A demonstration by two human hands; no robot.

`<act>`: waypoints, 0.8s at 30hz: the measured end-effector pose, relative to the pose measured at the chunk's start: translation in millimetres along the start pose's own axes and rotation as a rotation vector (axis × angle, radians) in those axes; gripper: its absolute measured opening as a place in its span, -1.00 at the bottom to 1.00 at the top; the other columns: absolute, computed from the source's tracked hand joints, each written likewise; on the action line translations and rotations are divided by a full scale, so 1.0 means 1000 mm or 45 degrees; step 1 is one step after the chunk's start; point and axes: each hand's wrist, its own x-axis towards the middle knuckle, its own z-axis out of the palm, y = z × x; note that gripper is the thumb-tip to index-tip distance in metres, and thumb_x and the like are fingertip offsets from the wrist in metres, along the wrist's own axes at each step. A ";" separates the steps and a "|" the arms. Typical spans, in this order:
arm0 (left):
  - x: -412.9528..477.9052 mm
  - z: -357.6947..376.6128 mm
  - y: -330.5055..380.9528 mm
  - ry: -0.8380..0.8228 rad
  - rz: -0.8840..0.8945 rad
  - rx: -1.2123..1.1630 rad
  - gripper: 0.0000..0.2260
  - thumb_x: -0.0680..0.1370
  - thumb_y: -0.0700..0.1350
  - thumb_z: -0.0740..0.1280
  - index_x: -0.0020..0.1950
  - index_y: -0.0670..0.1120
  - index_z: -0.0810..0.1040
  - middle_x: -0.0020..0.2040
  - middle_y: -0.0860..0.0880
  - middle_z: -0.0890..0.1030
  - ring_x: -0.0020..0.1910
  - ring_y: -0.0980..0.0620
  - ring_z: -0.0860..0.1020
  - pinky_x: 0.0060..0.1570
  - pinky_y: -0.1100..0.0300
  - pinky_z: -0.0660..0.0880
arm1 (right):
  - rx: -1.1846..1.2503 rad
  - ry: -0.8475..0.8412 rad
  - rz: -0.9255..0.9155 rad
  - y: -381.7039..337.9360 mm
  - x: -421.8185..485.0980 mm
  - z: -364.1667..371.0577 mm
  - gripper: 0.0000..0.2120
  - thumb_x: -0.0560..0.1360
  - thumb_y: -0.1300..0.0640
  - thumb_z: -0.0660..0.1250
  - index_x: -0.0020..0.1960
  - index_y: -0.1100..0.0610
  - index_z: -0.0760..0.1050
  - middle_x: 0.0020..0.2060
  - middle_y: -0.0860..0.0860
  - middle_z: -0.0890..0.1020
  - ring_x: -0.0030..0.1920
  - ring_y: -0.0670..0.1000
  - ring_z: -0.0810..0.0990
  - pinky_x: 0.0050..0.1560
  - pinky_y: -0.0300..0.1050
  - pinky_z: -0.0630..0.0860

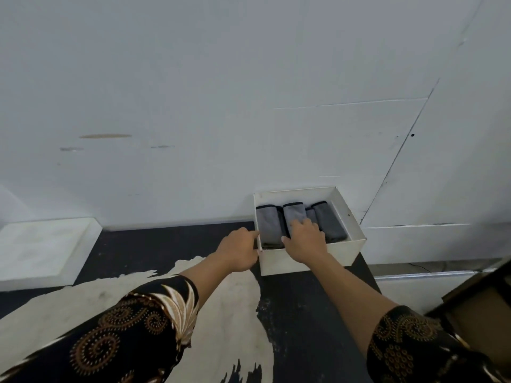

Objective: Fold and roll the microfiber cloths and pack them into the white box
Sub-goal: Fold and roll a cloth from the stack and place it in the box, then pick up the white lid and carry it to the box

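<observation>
Right hand (304, 241), fingers nearly straight, pressed the middle rolled cloth (293, 214) inside the white box (334, 255); left hand (239, 251) touched its left wall, grip indiscernible.

Rolled cloths (269, 222) crowd the white box (349, 251), wall (249, 106) just behind.

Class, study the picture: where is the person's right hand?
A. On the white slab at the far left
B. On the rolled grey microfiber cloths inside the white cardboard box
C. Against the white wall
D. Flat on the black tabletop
B: the right hand reaches over the near wall of the white cardboard box, and its fingers lie on the rolled grey microfiber cloths packed inside.
</observation>
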 end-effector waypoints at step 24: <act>-0.225 -0.024 -0.225 0.025 -0.617 0.453 -0.36 0.60 0.25 0.14 0.59 0.02 0.10 0.53 -0.12 0.27 0.47 -0.20 0.27 0.41 -0.13 0.21 | 0.061 -0.069 -0.276 -0.199 -0.143 0.082 -0.33 0.56 -0.16 0.28 0.55 0.01 0.10 0.54 0.11 0.15 0.52 0.19 0.16 0.48 0.19 0.18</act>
